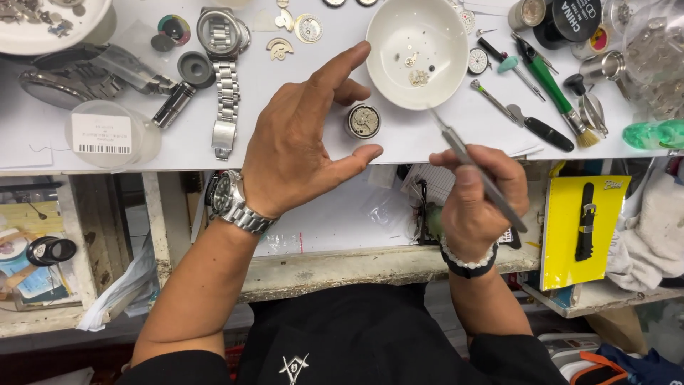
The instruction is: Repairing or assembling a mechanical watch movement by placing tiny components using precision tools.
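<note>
- A small round watch movement is lying on the white bench top, centre of the frame, just below-left of a white bowl.
- The movement is being framed by the left hand: fingers spread wide, forefinger stretched above it, thumb below it; contact with it cannot be told.
- A steel wristwatch is being worn on the left wrist.
- Slim metal tweezers are being pinched in the right hand, lower right of centre; tips are pointing up-left toward the bowl's lower rim, just right of the movement.
- A white bead bracelet is being worn on the right wrist.
- Tiny loose parts are lying inside the bowl.
- A steel bracelet watch is lying upper left of the hand, strap running downward.
- A green-handled brush and a black-handled tool are lying right of the bowl.
- A clear lidded tub is sitting at the left edge of the bench.
- A yellow card with a black strap is hanging at lower right.
</note>
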